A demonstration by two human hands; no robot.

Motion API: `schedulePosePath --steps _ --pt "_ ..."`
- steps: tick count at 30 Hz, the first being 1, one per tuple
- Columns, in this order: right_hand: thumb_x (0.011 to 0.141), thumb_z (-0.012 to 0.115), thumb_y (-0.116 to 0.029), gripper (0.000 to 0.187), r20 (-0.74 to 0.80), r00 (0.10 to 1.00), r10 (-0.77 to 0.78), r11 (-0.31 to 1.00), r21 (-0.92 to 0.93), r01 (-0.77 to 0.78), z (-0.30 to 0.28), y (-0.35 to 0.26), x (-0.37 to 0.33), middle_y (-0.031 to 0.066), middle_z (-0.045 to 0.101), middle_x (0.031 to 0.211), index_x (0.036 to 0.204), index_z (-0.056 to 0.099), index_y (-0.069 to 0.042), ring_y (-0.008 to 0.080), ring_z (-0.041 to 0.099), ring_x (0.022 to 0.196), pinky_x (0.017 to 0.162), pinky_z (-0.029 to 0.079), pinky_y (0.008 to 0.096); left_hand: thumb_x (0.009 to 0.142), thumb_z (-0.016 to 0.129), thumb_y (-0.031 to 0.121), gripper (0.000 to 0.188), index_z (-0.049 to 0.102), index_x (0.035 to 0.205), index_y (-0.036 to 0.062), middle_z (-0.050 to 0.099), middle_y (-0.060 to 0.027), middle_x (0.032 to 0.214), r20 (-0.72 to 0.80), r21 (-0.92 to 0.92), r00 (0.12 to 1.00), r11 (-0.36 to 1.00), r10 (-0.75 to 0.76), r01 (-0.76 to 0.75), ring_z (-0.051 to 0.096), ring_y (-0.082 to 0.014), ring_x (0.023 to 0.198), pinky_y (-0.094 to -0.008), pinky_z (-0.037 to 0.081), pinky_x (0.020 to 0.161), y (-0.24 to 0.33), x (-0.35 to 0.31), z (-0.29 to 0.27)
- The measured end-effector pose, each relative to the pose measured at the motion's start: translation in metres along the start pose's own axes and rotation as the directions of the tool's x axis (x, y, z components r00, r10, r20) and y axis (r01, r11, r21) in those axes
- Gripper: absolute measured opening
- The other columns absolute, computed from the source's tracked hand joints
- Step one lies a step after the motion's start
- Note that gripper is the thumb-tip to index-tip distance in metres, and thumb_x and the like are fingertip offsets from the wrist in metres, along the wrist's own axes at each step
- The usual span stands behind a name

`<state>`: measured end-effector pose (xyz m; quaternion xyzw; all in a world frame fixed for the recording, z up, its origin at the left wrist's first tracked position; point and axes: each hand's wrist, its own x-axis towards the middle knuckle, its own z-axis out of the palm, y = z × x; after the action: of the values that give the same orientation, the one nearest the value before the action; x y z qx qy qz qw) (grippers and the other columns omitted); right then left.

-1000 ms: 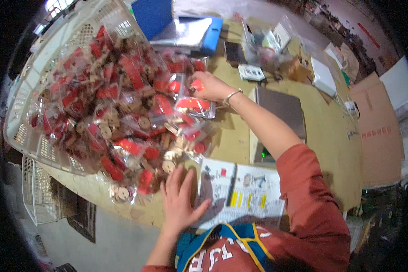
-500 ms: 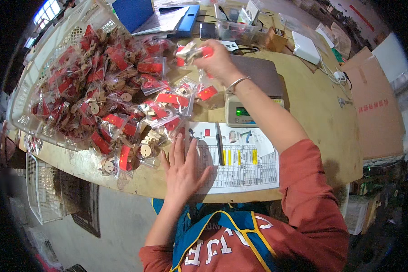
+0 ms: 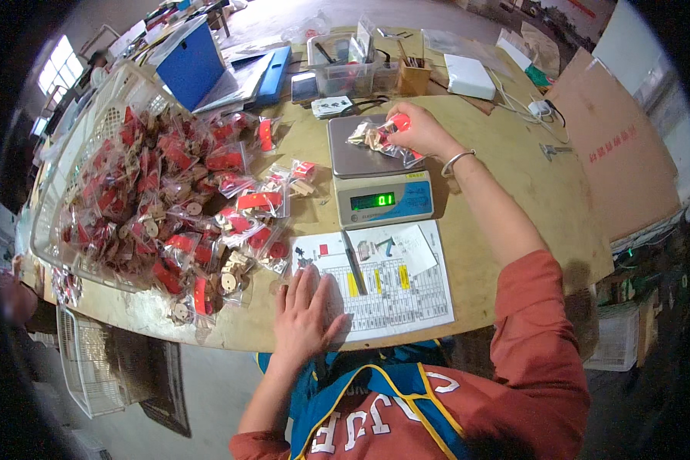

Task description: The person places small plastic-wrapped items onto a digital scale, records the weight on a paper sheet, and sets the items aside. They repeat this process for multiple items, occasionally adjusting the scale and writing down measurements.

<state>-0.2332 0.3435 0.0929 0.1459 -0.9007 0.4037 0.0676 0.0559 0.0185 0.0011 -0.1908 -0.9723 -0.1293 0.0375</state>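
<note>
My right hand (image 3: 428,132) grips a clear plastic bag of wooden parts (image 3: 374,136) with a red piece in it. The bag is over the metal pan (image 3: 343,165) of a digital scale (image 3: 410,199), whose display glows green. Whether it rests on the pan I cannot tell. My left hand (image 3: 302,316) lies flat with fingers spread at the left edge of a printed sheet (image 3: 406,313). On that sheet lies a dark pen (image 3: 353,262). Left of the hands, many similar bags (image 3: 169,192) with wooden pieces and red flags spill from a white plastic basket (image 3: 47,184).
At the back are a blue folder (image 3: 190,65), a clear bin (image 3: 345,79), a wooden pen holder (image 3: 414,77) and a white box (image 3: 469,77) with a cable. A cardboard box (image 3: 617,153) stands at the right. Another basket (image 3: 92,368) is below the table's left edge.
My right hand has carried the bag from beside the pile rightward over the scale pan. The view has shifted. My left hand stays flat beside the sheet.
</note>
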Motion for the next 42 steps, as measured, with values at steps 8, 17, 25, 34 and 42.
schedulePosePath --steps 8,17,25,34,42 --pt "0.094 0.074 -0.014 0.03 -0.235 0.972 0.029 0.938 0.343 0.055 -0.054 -0.015 -0.045 0.0026 0.066 0.109 0.119 0.061 -0.005 0.011 0.065 0.097 0.083 0.055 0.0283 0.083 0.083 0.016 0.076 0.049 0.149 0.0007 0.043 -0.0247 0.157 -0.246 -0.618 0.965 0.781 -0.089 -0.086 0.041 -0.0406 0.147 -0.0499 0.038 0.118 0.011 0.0 -0.01" --pt "0.1 0.071 -0.027 0.033 -0.158 0.964 -0.212 0.823 0.503 0.263 0.021 -0.093 -0.077 0.0115 0.069 0.103 0.117 0.062 0.0 0.0192 0.067 0.096 0.085 0.054 0.0356 0.088 0.079 0.009 0.094 0.024 0.164 0.0058 0.046 -0.0196 0.157 -0.085 -0.988 0.987 0.138 -0.14 -0.065 0.051 -0.0325 0.142 -0.0462 0.043 0.116 0.048 0.089 -0.029" --pt "0.103 0.067 -0.027 0.033 0.047 0.947 -0.317 0.679 0.709 0.192 0.047 -0.096 -0.067 0.0163 0.071 0.106 0.118 0.062 0.001 0.0218 0.07 0.101 0.09 0.055 0.0361 0.105 0.062 0.011 0.028 0.059 0.131 -0.0012 0.07 -0.0126 0.117 -0.124 -0.991 0.918 -0.001 -0.376 -0.135 0.072 -0.0213 0.1 -0.0377 0.064 0.082 0.034 0.133 -0.028" --pt "0.094 0.068 -0.02 0.035 -0.263 0.898 -0.352 0.928 -0.222 0.299 0.038 -0.019 -0.002 0.0169 0.073 0.111 0.127 0.067 -0.009 0.0363 0.07 0.109 0.091 0.055 0.0467 0.107 0.062 0.014 0.013 0.067 0.111 0.003 0.072 -0.0067 0.102 -0.107 -0.992 0.867 -0.006 -0.486 -0.125 0.072 -0.0148 0.089 -0.0341 0.064 0.078 -0.017 0.155 -0.054" --pt "0.089 0.067 -0.011 0.03 -0.232 0.943 -0.238 0.934 -0.321 0.156 0.006 0.044 -0.049 0.0135 0.071 0.101 0.118 0.063 -0.011 0.0368 0.069 0.095 0.083 0.055 0.0471 0.106 0.064 0.026 0.027 0.066 0.114 0.0007 0.069 -0.0071 0.1 0.11 -0.98 0.922 0.114 -0.37 0.162 0.07 -0.0188 0.092 -0.0362 0.062 0.077 -0.003 0.225 -0.07"
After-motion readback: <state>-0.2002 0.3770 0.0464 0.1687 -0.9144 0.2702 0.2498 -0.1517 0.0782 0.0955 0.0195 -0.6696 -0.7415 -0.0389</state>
